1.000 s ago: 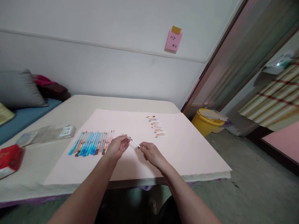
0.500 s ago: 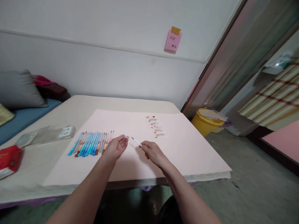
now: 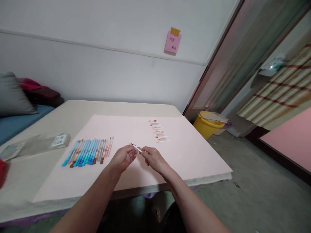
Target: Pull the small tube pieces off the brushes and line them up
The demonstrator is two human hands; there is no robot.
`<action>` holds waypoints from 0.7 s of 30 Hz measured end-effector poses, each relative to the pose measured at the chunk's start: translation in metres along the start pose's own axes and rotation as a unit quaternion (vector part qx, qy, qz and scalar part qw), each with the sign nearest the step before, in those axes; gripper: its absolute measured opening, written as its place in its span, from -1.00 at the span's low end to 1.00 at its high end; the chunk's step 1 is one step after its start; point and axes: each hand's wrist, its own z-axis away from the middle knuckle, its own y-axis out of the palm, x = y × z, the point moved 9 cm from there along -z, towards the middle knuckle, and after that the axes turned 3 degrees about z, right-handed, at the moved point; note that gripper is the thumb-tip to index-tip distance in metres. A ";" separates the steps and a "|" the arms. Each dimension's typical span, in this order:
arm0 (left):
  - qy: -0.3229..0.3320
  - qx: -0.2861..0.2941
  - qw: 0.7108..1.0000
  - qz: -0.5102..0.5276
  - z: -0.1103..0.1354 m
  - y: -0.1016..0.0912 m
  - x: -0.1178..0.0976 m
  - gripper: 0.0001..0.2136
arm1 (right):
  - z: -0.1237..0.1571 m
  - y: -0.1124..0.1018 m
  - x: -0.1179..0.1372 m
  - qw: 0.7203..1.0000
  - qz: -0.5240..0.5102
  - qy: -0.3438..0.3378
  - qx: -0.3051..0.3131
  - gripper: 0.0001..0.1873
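My right hand (image 3: 153, 158) pinches the rear end of a slim white stick with a dark pointed tip, like a pen refill (image 3: 137, 148). The stick slants up and left, its tip at the fingers of my left hand (image 3: 123, 157). A small pale piece, mostly hidden, seems pinched there between thumb and forefinger; its kind I cannot make out. Left of that hand lies a row of pens (image 3: 87, 152) in blue, brown, grey and pink, side by side, points away from me. Beyond my right hand, slim white sticks and small pinkish pieces (image 3: 157, 132) form a column.
A pale pink sheet (image 3: 191, 155) covers much of the table. Clear plastic packaging (image 3: 41, 144) lies at its left, with a red packet (image 3: 2, 171) at the frame edge. A yellow bin (image 3: 206, 126) stands on the floor beyond the table's right side.
My right hand has moved left, bringing the white stick's tip to my left fingers, where a gap was before. The view has turned slightly right.
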 end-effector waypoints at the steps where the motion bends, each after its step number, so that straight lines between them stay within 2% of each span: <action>1: 0.004 0.004 1.000 -0.003 0.001 0.002 -0.001 -0.93 | 0.000 0.000 0.000 1.000 -0.001 0.002 0.001 -0.78; 21: 0.023 0.042 0.999 -0.021 0.007 0.014 -0.005 -0.89 | -0.001 -0.004 0.005 0.998 0.068 -0.001 -0.007 -0.78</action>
